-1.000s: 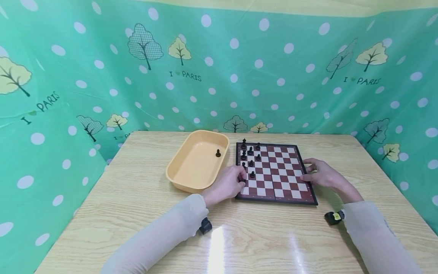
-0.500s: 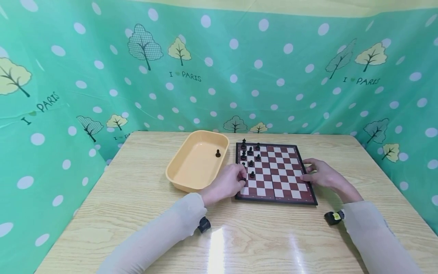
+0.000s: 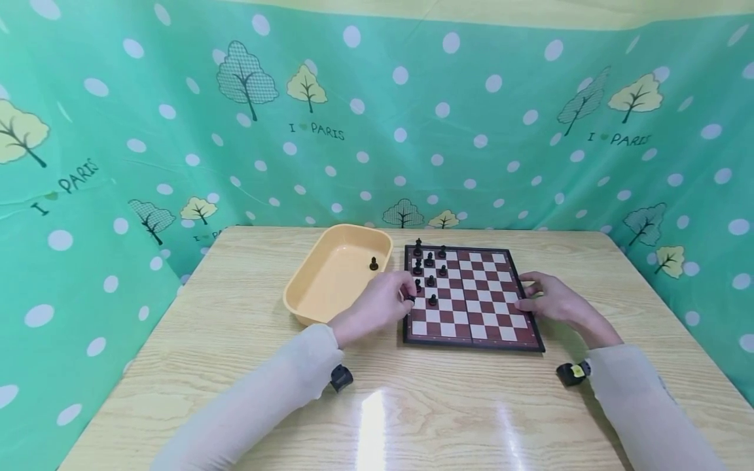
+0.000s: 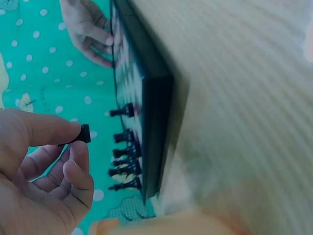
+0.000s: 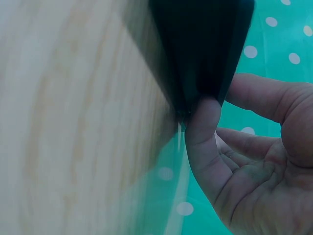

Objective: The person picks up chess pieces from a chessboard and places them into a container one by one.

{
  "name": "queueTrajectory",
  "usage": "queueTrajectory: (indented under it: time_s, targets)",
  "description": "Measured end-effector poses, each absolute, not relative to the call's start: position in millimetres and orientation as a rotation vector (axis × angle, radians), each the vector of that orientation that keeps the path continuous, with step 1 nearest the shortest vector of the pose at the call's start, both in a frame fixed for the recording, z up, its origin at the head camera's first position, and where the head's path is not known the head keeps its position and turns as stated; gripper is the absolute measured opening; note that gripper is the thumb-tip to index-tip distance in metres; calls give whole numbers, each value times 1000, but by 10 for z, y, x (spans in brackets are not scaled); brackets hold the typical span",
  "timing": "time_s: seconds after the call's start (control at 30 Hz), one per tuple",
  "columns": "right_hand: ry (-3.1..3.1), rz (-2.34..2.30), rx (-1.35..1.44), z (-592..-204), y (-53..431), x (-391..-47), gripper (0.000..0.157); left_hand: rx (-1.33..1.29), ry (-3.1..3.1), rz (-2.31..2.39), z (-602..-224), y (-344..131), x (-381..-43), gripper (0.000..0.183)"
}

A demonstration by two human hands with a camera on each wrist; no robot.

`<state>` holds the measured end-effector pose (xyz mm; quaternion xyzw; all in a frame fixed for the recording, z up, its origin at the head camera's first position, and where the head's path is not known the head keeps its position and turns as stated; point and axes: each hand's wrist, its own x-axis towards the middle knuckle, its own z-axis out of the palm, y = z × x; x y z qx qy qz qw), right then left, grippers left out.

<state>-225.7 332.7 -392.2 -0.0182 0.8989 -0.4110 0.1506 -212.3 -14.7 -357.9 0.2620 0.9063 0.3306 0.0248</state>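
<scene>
Between thumb and fingertips, my left hand [image 3: 381,302] pinches a small black chess piece [image 4: 85,133], most of it hidden by the fingers. That hand is over the left edge of the chessboard [image 3: 495,307], and the left wrist view shows the piece apart from the board. Several black chess pieces [image 3: 430,281] stand upright on the board's far left squares. At the board's right edge, my right hand [image 3: 554,301] grips the frame; in the right wrist view its thumb and a finger [image 5: 203,142] lie on either side of the dark edge.
Left of the board stands a shallow peach tray [image 3: 303,275], with one black piece [image 3: 374,263] upright in it. The tray's right rim lies close under my left hand. A dotted green curtain [image 3: 377,157] hangs behind the wooden table [image 3: 247,327].
My left hand has lifted off the near-left squares with the chess piece and drawn back left toward the tray. The right hand has kept its place on the board's edge.
</scene>
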Motion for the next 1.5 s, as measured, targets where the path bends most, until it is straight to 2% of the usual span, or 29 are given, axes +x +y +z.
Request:
queueTrajectory:
  time_s: [0.8,1.03,1.5]
  targets:
    - [2581,-1205,-68,-3910,3308,-2246,70,752,2931,992,-3160,-567,-2586,11]
    - [2575,-1215,-55,-3911,3299,-2237,70,699,2893,1002,-3156,-655,-2772,12]
    - [2568,-1201,-52,-3896,3306,-2242,72,791,2854,979,-3251,-790,-3154,10]
